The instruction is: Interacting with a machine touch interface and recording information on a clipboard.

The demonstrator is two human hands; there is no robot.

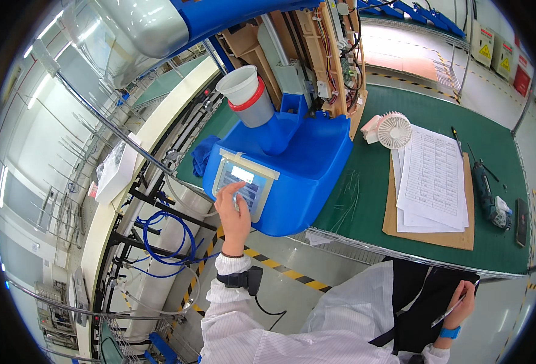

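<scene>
We are at the keying-in step: our left hand (234, 213), fingers loosely spread, presses a fingertip on the touch panel (242, 182) of the blue machine (292, 164) on the green table (438, 115). Our right hand (460, 306), low beside us, is closed on a pen (456, 310). Any next tap calls for a light, exact touch.

Left hand (234, 213) extended, fingertips touching the lit control panel (242, 185) of the blue machine (304, 164) on the green bench (438, 115). Right hand (462, 303) held low, gripping a thin pen (456, 308). Papers (435, 179) on cardboard beside a small white fan (394, 130).
</scene>
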